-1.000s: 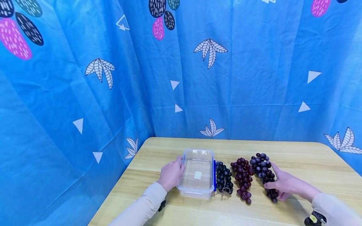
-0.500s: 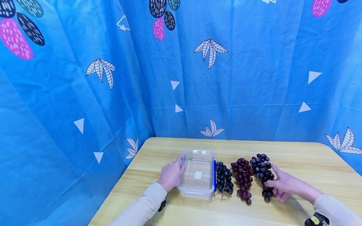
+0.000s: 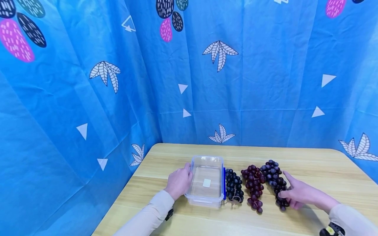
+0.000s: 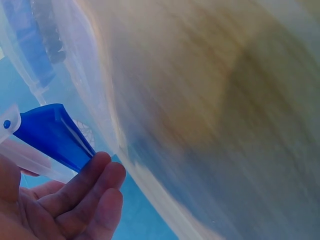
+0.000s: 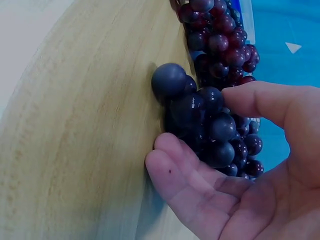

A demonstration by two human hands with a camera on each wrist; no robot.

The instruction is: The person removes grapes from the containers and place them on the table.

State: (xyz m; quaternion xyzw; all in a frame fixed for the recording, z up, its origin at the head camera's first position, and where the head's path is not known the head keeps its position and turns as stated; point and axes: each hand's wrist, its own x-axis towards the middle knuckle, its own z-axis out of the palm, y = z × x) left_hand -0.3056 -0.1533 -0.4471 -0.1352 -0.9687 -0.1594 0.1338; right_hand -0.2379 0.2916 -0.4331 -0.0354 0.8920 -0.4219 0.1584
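My left hand [image 3: 179, 182] grips the left side of a clear plastic food container [image 3: 203, 202], which stands uncovered on the table. In the left wrist view, the fingers [image 4: 95, 185] touch a blue flip latch [image 4: 52, 135] on that side. At the right, my right hand [image 3: 304, 195] holds the lower part of a bunch of dark purple grapes [image 3: 272, 175]. The right wrist view shows the thumb [image 5: 250, 100] against one grape and the fingers [image 5: 175, 170] along the opposite side. The bunch lies on the table.
A bunch of red grapes [image 3: 253, 183] lies just left of the dark purple one. Black grapes [image 3: 233, 185] lie between it and the container's right-hand blue latch [image 3: 224, 183]. Blue patterned cloth [image 3: 218, 98] hangs behind the wooden table [image 3: 177, 223] and along its left.
The lower end of the dark purple bunch shifts slightly left, then a little back right, with my right hand at it. My left hand and the container stay put.
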